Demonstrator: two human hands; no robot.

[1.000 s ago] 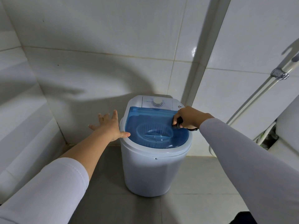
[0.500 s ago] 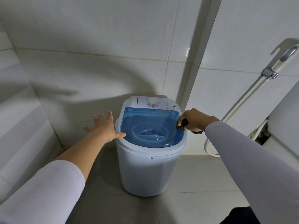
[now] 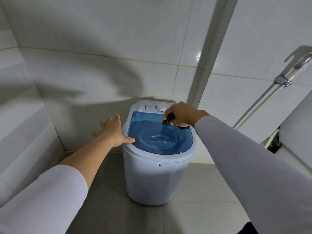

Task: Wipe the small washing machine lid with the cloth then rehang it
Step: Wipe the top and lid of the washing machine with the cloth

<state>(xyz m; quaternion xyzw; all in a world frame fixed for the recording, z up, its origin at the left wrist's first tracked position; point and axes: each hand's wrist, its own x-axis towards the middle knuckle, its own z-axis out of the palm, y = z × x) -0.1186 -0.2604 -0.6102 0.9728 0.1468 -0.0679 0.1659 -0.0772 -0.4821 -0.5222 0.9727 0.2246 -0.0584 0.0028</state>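
Against the tiled corner wall [image 3: 101, 39], on the grey floor, stands your small white plastic washing machine [image 3: 155, 179] — the largest thing within reach. Its translucent blue lid [image 3: 179, 142] lies flat and closed on top, running lengthwise from the near rim back to the white control panel with its round dial [image 3: 160, 107]. Your left hand [image 3: 113, 132] is spread open, fingers straight, thumb resting on the machine's left rim, apparently steadying it. Your right hand [image 3: 181, 115] is the one at work: it is curled round a small dark bunched cloth [image 3: 168, 119], pressed to the lid's far right corner, just in front of the dial. From there almost the whole lid lies toward you and to the left — so the wipe most likely has to travel back along that long axis. Where the cloth hangs afterwards isn't in view.
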